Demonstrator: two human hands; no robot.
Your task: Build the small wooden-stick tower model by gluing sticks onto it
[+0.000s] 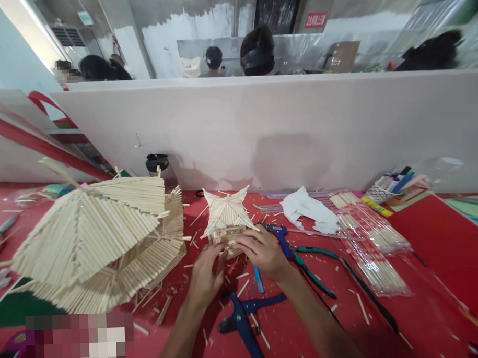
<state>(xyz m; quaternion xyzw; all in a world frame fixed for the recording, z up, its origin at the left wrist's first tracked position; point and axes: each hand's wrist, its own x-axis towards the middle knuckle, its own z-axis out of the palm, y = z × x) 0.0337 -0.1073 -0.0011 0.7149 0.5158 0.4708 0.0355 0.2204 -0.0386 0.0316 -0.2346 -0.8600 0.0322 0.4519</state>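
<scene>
A small pavilion model [226,209] made of pale wooden sticks, with a star-shaped, upturned roof, stands on the red table in front of me. My left hand [205,271] has its fingers curled at the lower front left of the model. On the other side, my right hand [267,253] closes its fingertips on the front right, under the roof edge. Any small piece between the fingertips is hidden. Below the right hand lies a blue strip [258,279]. A blue cutter tool [242,320] rests between my forearms.
On the left stands a larger stick-built pavilion [95,236]. At right lie a blue glue gun [281,237], green-handled pliers [315,270], crumpled white tissue [308,210] and bagged sticks [369,242]. A pale partition [221,127] rises behind; people sit beyond it. Stick scraps litter the table.
</scene>
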